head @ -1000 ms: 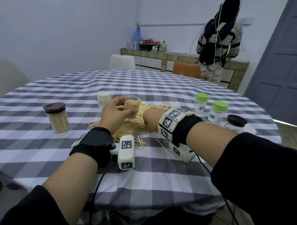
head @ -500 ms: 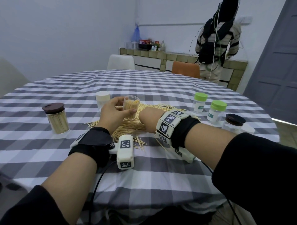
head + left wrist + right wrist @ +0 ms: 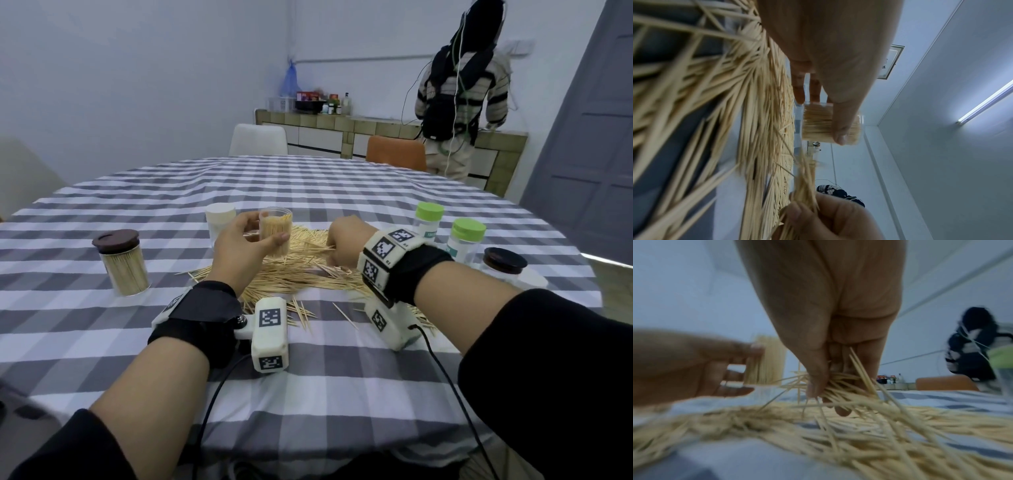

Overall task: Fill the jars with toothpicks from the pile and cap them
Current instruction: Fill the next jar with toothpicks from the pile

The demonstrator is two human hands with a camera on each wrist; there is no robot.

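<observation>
Two bare hands are working over a loose pile of toothpicks [image 3: 301,270] spread on a grey-and-white checked worktop [image 3: 308,192]. The left hand [image 3: 239,251] is grasping an uncapped clear jar [image 3: 275,236], thumb on its near side and fingers round the far side, and is holding it upright just above the pile; the jar is packed most of the way up with toothpicks standing on end. Just to the right of that grip, the right hand [image 3: 344,245] is reaching down into the pile, its grip clenched on a ragged bunch of toothpicks [image 3: 840,384] that is splaying out between thumb and fingers, as the right wrist view shows. Left of the left hand, a toothpick-filled jar with a brown lid [image 3: 121,262] is standing capped, and a white-lidded jar [image 3: 219,222] is standing just behind that hand. Right of the right hand, two green-capped jars [image 3: 464,238] and a brown-lidded jar [image 3: 503,265] are standing near the worktop's edge. Beyond the worktop, a person in a striped top [image 3: 459,89] is standing at a counter.
</observation>
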